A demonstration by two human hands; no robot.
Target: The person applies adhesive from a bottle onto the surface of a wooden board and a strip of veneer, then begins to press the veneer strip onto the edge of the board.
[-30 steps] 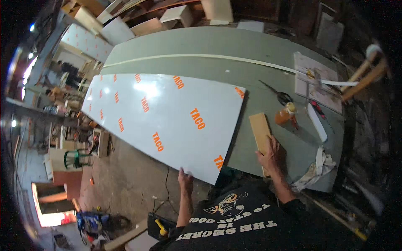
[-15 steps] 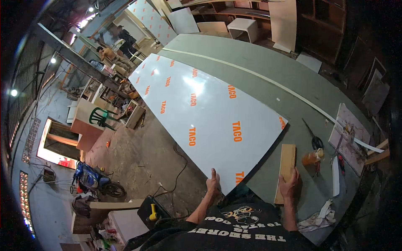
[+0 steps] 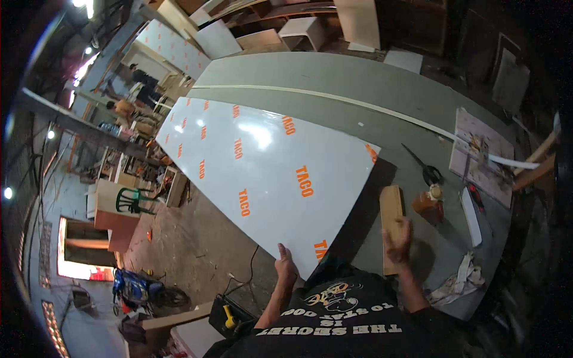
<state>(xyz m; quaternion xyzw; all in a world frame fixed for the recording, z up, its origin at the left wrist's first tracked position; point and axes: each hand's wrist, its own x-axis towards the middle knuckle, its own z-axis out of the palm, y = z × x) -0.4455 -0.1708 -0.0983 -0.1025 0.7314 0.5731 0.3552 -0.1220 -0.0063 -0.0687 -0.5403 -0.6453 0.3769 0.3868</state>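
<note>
A large white panel [image 3: 271, 197], covered in a film with orange print, lies slantwise over the left side of the grey-green worktop [image 3: 322, 73]. My left hand [image 3: 286, 267] grips its near left edge, thumb on top and the fingers hidden underneath. To the right, my right hand [image 3: 399, 243] is closed over a short, light-brown wooden block [image 3: 391, 203], its fingers across the top face. Close to that block stand a bottle of amber liquid [image 3: 427, 206] and black-handled scissors [image 3: 431, 174]. A dark shadow runs along the panel's near right edge.
A crumpled rag [image 3: 461, 280], a white strip [image 3: 471, 218] and a red-black tool [image 3: 476, 196] lie at the worktop's right. A pale board [image 3: 477, 149] sits beyond. Left are a motorbike [image 3: 143, 289], a green chair [image 3: 132, 201] and a yellow-handled tool [image 3: 229, 316]. People work far off.
My view has turned, so the scene sits further left. My right hand has shifted from the block's right side onto its top face. My left hand keeps its hold on the panel.
</note>
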